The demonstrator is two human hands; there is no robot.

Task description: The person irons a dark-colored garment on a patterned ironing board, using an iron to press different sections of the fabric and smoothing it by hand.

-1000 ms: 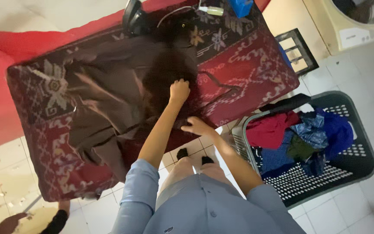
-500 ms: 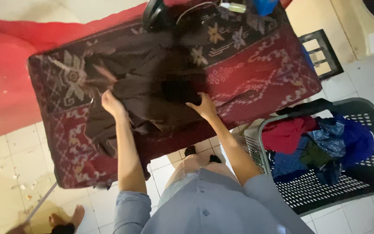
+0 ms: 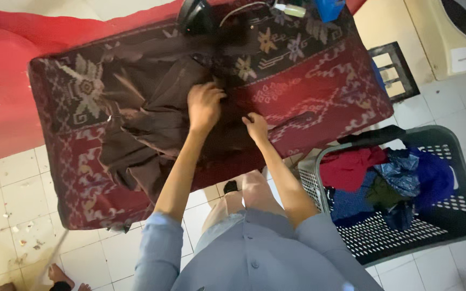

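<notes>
Both palms press flat on the brown garment (image 3: 152, 124), fingers spread, gripping nothing: my left hand (image 3: 205, 105) lies on its middle folds, my right hand (image 3: 255, 126) on its right edge. That garment is spread over a table covered by a dark red patterned cloth (image 3: 319, 91). To my right, on the tiled floor, stands a dark basket (image 3: 459, 215). It holds crumpled clothes: red (image 3: 349, 168), blue (image 3: 432, 178), dark green (image 3: 381, 194).

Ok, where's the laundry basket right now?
The laundry basket sits on the tiled floor at lower right of the head view, beside the cloth-covered table, right of the right hand.
</notes>
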